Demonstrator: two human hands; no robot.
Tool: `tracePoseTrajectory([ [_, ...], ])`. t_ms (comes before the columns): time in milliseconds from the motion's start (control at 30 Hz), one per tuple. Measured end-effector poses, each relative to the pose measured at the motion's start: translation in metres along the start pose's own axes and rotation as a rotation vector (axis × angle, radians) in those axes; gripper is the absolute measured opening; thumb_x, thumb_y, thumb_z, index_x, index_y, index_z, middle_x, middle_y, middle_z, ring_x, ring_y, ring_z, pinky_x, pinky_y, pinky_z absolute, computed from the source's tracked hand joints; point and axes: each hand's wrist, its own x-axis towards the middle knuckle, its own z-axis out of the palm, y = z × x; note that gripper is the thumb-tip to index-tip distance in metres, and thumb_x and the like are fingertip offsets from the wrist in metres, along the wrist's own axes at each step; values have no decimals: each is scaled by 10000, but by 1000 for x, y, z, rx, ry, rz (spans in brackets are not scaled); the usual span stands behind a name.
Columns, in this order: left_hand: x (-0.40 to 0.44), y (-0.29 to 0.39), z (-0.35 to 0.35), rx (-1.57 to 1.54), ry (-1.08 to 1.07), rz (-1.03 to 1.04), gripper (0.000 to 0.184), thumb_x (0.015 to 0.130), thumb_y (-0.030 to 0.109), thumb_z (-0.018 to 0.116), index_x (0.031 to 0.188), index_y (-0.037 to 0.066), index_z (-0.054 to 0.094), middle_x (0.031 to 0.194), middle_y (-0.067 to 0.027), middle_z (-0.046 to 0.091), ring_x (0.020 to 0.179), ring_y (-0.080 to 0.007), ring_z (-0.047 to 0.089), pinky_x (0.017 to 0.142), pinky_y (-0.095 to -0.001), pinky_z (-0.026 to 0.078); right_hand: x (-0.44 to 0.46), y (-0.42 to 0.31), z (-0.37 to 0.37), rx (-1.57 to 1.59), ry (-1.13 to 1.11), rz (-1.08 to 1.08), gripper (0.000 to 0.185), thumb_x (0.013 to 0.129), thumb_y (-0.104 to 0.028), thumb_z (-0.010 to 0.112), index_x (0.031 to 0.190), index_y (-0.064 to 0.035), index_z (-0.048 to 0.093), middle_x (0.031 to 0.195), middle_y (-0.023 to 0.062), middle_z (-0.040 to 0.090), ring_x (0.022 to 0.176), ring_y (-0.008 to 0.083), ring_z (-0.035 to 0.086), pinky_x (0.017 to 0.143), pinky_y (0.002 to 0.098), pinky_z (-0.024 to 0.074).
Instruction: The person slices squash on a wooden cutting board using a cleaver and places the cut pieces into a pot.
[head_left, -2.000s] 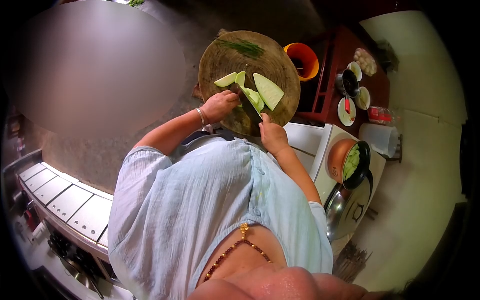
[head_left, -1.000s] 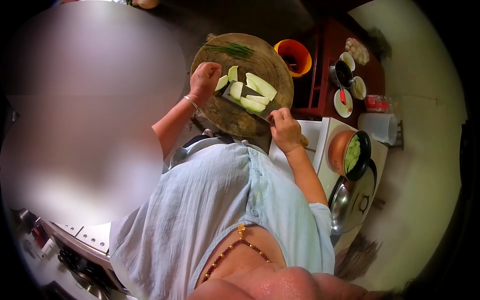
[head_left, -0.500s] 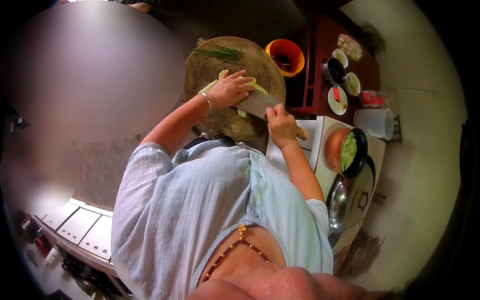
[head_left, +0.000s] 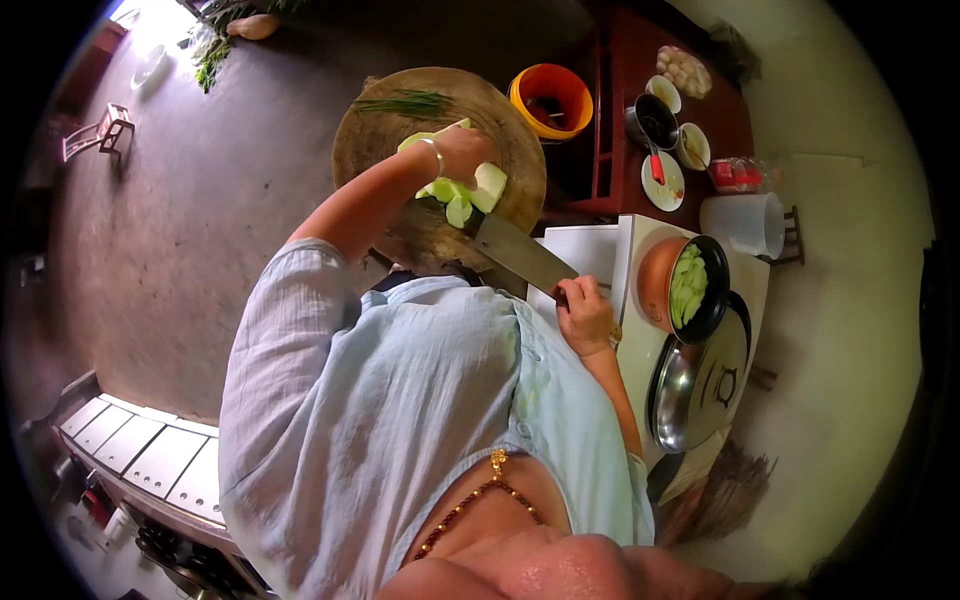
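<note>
Here's the left hand (head_left: pixel 465 155), reaching across the round chopping block (head_left: pixel 515 135), bent down over the pale green pieces (head_left: pixel 458 212); its fingers are partly hidden, so I can't tell whether they pinch a slice or only rest on it. The right hand (head_left: pixel 585 315) is wrapped around the near end of the knife (head_left: pixel 525 252). And there's the key line: the blade's long axis runs from the right hand toward the far left, and the pieces lie just past its far end. Left hand nearest them, right hand well apart, outside the block!

Now the edges. The blade spans the block's near right rim, far end over the wood, grip beyond it. Wood shows on the near left and to the right of the pieces. Green stalks (head_left: pixel 405 103) lie along the far left, the orange bucket (head_left: pixel 562 82) sits just beside the far right rim, and the white counter (head_left: pixel 585 245) borders the right hand's side.
</note>
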Motion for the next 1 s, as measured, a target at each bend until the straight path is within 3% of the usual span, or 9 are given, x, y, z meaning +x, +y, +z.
tracePoseTrajectory([
  [167,26,11,9,127,-175,-40,551,654,204,782,1146,96,559,1052,-129,640,1042,-322,594,845,-428,474,-5,11,5,46,-37,-47,178,739,-68,609,904,-128,579,858,83,531,763,312,563,630,425,458],
  [267,27,14,18,-8,-106,-107,542,673,202,772,1137,87,517,1042,-150,637,1012,-347,603,856,-427,470,0,16,6,132,-89,-108,210,741,-60,607,943,-108,575,871,97,533,771,321,568,635,427,467],
  [467,-28,18,-5,-395,610,-393,524,725,214,770,1146,55,502,1022,-175,637,980,-318,622,828,-387,498,40,7,25,277,-258,-197,214,780,-70,600,993,-86,597,916,130,550,837,349,589,701,434,494],
  [533,-66,4,-6,-602,933,-522,553,750,210,771,1196,29,498,1028,-161,641,942,-254,635,802,-347,518,63,-8,49,354,-267,-236,193,806,-92,589,998,-82,612,944,145,561,860,362,591,726,444,496],
  [600,-101,-8,1,-1025,1030,-603,508,777,188,753,1178,-5,507,1004,-144,635,859,-198,632,733,-323,539,81,-21,70,375,-267,-261,180,829,-122,577,996,-71,621,967,165,568,877,374,587,747,456,491],
  [767,-185,-35,43,-821,1206,-1074,392,783,111,669,1101,-34,493,1023,-168,611,790,-214,644,677,-335,549,119,-55,112,483,-271,-240,211,838,-169,573,985,-26,623,978,215,581,920,408,572,789,463,480],
  [867,-207,-15,56,-986,1030,-1170,428,766,111,649,1125,-51,479,1049,-206,599,812,-241,650,689,-358,550,140,-55,131,484,-277,-270,209,832,-170,579,965,-15,626,963,220,582,916,409,572,786,460,481],
  [1000,-196,2,99,-542,872,-1060,535,764,219,673,1182,-41,464,1051,-259,617,928,-359,644,805,-419,520,147,-48,120,357,-219,-237,198,834,-166,581,957,-18,627,944,220,580,895,395,581,773,463,485],
])
